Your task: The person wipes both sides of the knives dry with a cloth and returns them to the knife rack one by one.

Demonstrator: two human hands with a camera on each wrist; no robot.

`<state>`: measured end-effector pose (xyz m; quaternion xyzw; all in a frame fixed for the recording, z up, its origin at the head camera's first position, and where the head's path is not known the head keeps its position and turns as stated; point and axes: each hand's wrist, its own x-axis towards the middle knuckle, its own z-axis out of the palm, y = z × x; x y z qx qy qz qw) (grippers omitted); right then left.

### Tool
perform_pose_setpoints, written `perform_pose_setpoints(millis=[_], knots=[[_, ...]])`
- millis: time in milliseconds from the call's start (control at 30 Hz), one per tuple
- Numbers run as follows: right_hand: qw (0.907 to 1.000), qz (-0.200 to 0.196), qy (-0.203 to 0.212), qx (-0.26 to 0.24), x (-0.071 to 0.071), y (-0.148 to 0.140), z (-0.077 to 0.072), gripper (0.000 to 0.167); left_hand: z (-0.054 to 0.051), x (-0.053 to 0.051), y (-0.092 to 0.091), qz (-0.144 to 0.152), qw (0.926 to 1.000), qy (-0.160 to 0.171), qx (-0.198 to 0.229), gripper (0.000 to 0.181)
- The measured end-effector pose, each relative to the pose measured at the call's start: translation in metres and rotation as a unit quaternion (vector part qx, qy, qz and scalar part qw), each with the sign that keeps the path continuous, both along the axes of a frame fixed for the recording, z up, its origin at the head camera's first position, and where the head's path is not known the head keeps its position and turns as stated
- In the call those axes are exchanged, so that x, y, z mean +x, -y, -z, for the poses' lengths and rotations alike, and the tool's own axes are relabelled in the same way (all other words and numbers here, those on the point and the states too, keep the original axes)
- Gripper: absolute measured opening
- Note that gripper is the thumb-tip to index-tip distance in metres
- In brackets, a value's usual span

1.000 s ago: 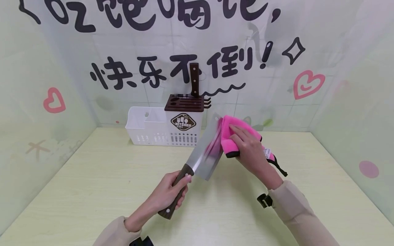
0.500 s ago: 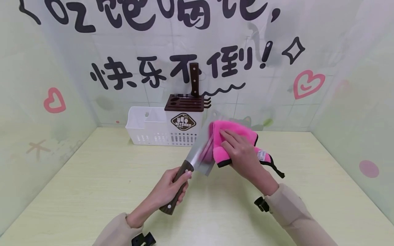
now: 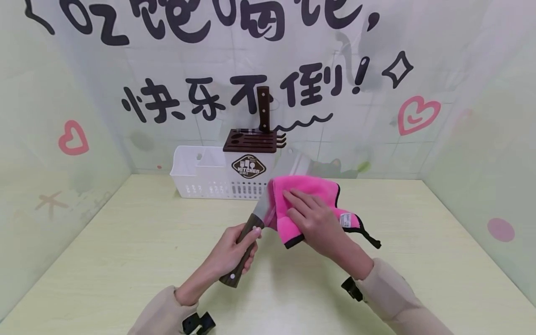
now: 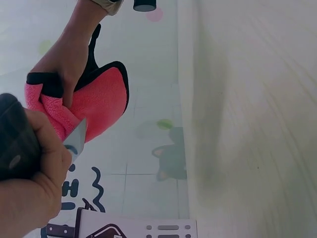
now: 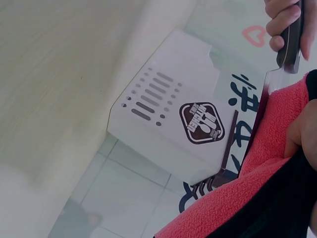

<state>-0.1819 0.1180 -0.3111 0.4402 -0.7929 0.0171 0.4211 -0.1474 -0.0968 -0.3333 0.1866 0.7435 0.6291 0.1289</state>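
A wide-bladed knife is held up above the table, its dark wooden handle (image 3: 241, 251) gripped by my left hand (image 3: 233, 249). The blade (image 3: 289, 165) slants up to the right. My right hand (image 3: 317, 224) holds a pink cloth (image 3: 307, 187) with black edging against the blade near the handle, and the cloth hides much of the blade's middle. In the left wrist view the cloth (image 4: 106, 99) is folded around the blade's edge. In the right wrist view the left fingers (image 5: 285, 22) curl round the handle.
Behind the knife stands a white basket (image 3: 201, 179) with a brown slotted knife block (image 3: 251, 141) on its right part, a dark-handled knife (image 3: 264, 109) upright in it. The pale table (image 3: 125, 260) meets printed walls at the back and sides.
My right hand and the cloth have moved down and to the left along the blade, toward the handle. The blade's top end has come out from under the cloth.
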Motion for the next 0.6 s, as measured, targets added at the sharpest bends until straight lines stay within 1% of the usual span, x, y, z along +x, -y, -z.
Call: perform_pose_setpoints(millis=[233, 300, 367, 433, 500, 567, 600], knots=[[0.9992, -0.021, -0.019, 0.027, 0.006, 0.003, 0.003, 0.021, -0.003, -0.002, 0.0, -0.004, 0.9999, 0.009, 0.004, 0.033], [0.9989, -0.026, -0.018, 0.034, 0.008, 0.003, 0.004, 0.02, -0.004, -0.003, 0.0, -0.006, 0.9999, 0.009, 0.004, 0.032], [0.9986, -0.028, -0.016, 0.041, 0.01, 0.004, 0.003, 0.024, -0.005, -0.004, 0.0, -0.007, 0.9999, 0.01, 0.005, 0.032], [0.9983, -0.032, -0.013, 0.048, 0.011, 0.004, 0.004, 0.022, -0.006, -0.005, 0.0, -0.009, 0.9999, 0.011, 0.006, 0.032], [0.9976, -0.037, -0.016, 0.056, 0.013, 0.004, 0.004, 0.017, -0.006, -0.006, 0.0, -0.009, 0.9999, 0.012, 0.008, 0.031], [0.9968, -0.045, -0.025, 0.061, 0.013, 0.004, 0.005, 0.009, -0.007, -0.007, 0.001, -0.009, 0.9998, 0.012, 0.011, 0.03], [0.9963, -0.049, -0.031, 0.063, 0.013, 0.004, 0.006, 0.009, -0.007, -0.008, 0.001, -0.009, 0.9998, 0.012, 0.013, 0.03]])
